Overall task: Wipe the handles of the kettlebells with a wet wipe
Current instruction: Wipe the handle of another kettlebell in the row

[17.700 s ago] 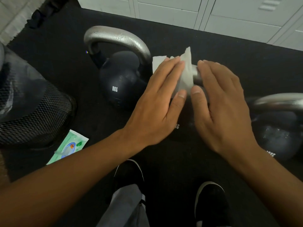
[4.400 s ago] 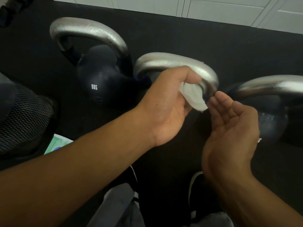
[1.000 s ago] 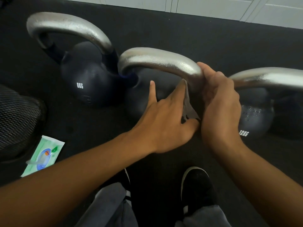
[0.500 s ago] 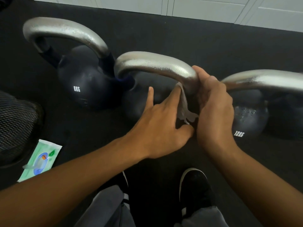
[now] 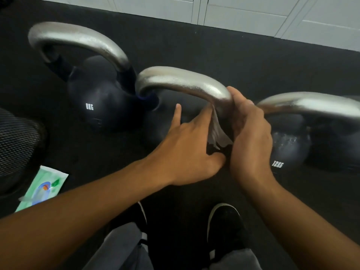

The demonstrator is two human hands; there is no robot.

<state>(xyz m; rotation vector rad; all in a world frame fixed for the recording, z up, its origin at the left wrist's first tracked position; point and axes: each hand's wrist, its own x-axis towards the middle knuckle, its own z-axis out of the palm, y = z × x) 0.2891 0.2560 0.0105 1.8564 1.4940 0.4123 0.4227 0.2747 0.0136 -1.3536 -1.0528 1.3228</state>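
- While we are working the wet wipe (image 5: 217,133) on the right leg of the middle kettlebell's handle (image 5: 185,82), our right hand (image 5: 251,137) is curling round that leg and our left hand (image 5: 187,151) is lying beside it, index finger stretched out, its other fingers (image 5: 204,117) pressing the wipe's hanging tail against the metal; whether they are pinching it we cannot tell.
- We are judging the task as partway through: the wipe is sitting low on this handle's right end, and nothing is showing us which handles are already clean.
- We are reckoning that the handle of the 12KG kettlebell (image 5: 311,104) on the right and the handle of the left kettlebell (image 5: 78,39) may be waiting for their turn.
- Room is tight where we are working: the middle handle's right leg is standing just beside the near-left end of the 12KG handle, and its left end is touching or nearly touching the left bell's handle.
- Far of the bells, black floor (image 5: 214,45) is lying open up to the white cabinet fronts (image 5: 243,14).
- Near us, our two shoes (image 5: 226,221) are standing close behind the bells, and a wipe packet (image 5: 42,188) is lying at the near left beside a dark mesh object (image 5: 17,143).
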